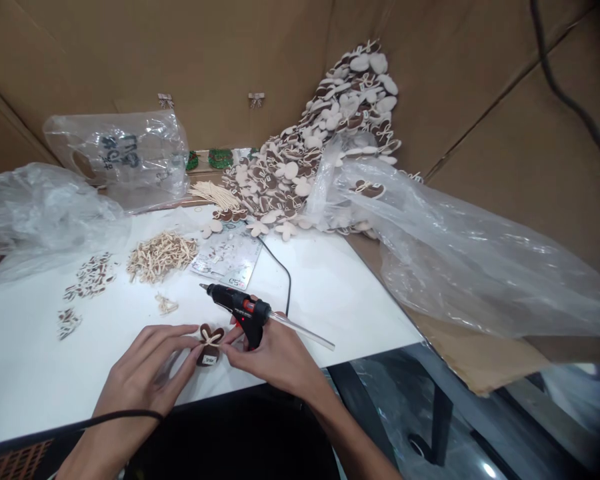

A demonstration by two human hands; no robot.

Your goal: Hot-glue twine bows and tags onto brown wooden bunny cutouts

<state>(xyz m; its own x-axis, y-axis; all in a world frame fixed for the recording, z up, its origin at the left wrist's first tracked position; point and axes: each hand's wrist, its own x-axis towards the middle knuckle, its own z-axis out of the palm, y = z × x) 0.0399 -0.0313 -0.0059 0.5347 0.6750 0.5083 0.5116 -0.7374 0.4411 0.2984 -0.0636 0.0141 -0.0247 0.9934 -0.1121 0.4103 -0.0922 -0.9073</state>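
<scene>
Near the table's front edge, a small brown felt bunny shape with a cream bow and a white label stands between my hands. My left hand pinches its left side between thumb and fingers. A black hot glue gun sits in my right hand, its nozzle pointing left and a clear glue stick coming out of its back. The right thumb and a fingertip also touch the bow's right side. Part of the gun's handle is hidden by the right fingers.
Cream bows lie heaped on the white table, beside small brown-and-white labels. A large pile of felt bunny shapes rises at the back against cardboard walls. Plastic bags lie left, plastic sheeting right. A black cord trails behind the gun.
</scene>
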